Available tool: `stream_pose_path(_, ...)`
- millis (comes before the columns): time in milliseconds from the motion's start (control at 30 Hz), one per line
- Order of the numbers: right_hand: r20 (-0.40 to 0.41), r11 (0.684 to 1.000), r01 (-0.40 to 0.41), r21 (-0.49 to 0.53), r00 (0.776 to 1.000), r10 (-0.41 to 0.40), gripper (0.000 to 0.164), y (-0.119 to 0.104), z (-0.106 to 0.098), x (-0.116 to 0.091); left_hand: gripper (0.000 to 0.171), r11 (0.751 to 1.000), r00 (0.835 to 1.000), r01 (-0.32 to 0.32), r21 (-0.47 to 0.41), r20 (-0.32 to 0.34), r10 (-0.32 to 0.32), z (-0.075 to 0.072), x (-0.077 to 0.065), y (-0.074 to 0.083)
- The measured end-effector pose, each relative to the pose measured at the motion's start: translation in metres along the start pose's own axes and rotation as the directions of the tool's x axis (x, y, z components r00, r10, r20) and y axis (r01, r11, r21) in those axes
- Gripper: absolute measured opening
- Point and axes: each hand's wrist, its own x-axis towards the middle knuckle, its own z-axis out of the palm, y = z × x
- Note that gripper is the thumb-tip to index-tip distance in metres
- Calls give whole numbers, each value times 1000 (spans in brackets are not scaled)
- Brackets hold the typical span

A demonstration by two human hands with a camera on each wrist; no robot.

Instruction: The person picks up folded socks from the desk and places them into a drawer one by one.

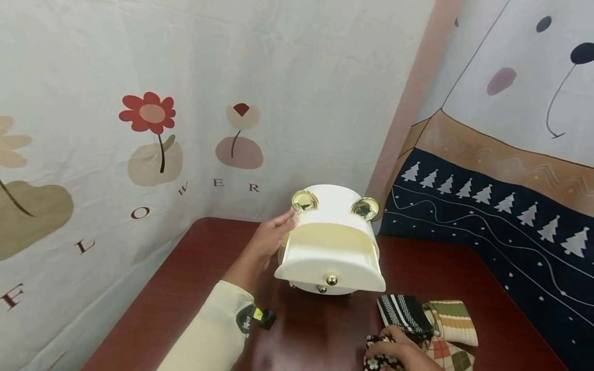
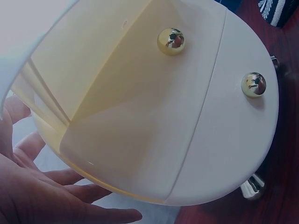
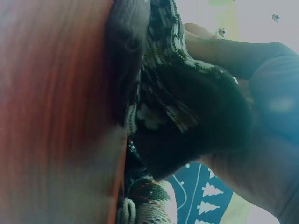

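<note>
A white rounded mini drawer cabinet [image 1: 331,278] with gold ear-like discs and gold ball knobs stands on the table, its upper drawer [image 1: 330,246] pulled out. At the cabinet's left side is my left hand [image 1: 274,234], its fingertips close to the upper edge below the left gold disc. The left wrist view shows that hand's fingers [image 2: 79,179] fairly straight along the cabinet's curved side. My right hand [image 1: 403,350] grips a folded pair of black floral socks [image 1: 381,355] at the table's front. Its thumb and fingers bend round the dark knit fabric in the right wrist view.
Beside the right hand lie folded black-and-white striped socks [image 1: 405,313], a green, cream and yellow striped pair [image 1: 452,322], and an argyle pair [image 1: 447,353]. A small black and yellow item [image 1: 264,318] shows by the left wrist. Printed fabric walls [image 1: 301,103] enclose the red-brown table [image 1: 185,273].
</note>
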Motion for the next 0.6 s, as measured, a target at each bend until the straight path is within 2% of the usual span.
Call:
stream_pose_path(167,-63,993,107,-41,992,-110,13,-21,2,-5,58,1000,1000,8,5,-12,-8,0,0,0)
stream_pose_path(233,-79,981,178,-77,980,-184,13,-28,2,-7,57,1000,1000,9,10,-13,-8,0,1,0)
stream_pose_path(300,-82,979,197,-51,976,-200,17,-31,0,-9,57,1000,1000,1,14,-10,-1,-1,1,0)
stream_pose_path(400,-88,985,171,-11,981,-172,22,-14,-6,-9,56,1000,1000,-11,21,-4,12,-1,0,-1)
stream_pose_path(467,-86,990,137,35,987,-134,22,-14,-10,-11,55,1000,1000,-18,23,-6,18,-1,0,-2)
stream_pose_path(533,-90,993,99,63,992,-93,21,-22,-15,-15,55,1000,1000,-25,19,-8,25,-1,1,-2)
stream_pose_path(600,-97,991,87,100,992,-77,21,-46,-20,-22,55,1000,1000,-29,13,-10,29,-1,2,-3)
